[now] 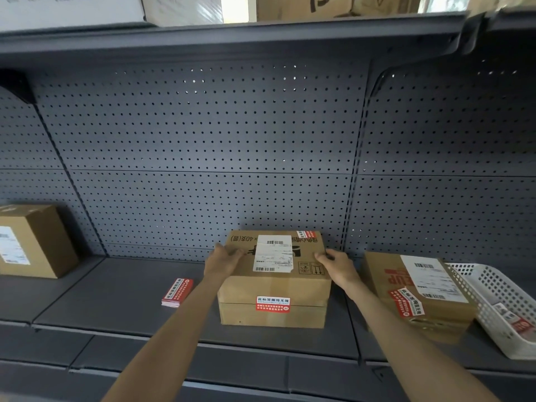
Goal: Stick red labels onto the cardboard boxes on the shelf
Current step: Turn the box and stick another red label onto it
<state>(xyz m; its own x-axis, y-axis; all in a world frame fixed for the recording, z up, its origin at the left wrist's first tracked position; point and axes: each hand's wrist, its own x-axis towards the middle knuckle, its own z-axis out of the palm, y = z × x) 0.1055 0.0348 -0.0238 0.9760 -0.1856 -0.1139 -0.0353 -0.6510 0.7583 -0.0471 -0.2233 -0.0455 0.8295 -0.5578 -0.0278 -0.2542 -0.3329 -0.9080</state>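
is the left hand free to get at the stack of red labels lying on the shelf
Probably yes: the stack of red labels lies in the open just left of the left hand, nothing between, though that hand now grips the cardboard box.

A stockroom or parcel depot, by the look of it; dark grey metal shelving (pixel 121 288) with a perforated pegboard back panel (pixel 203 134); brown cardboard parcels (pixel 272 285) carrying white barcoded shipping labels (pixel 272 253); more cartons (pixel 333 5) on the shelf above; a white perforated plastic basket (pixel 499 294).
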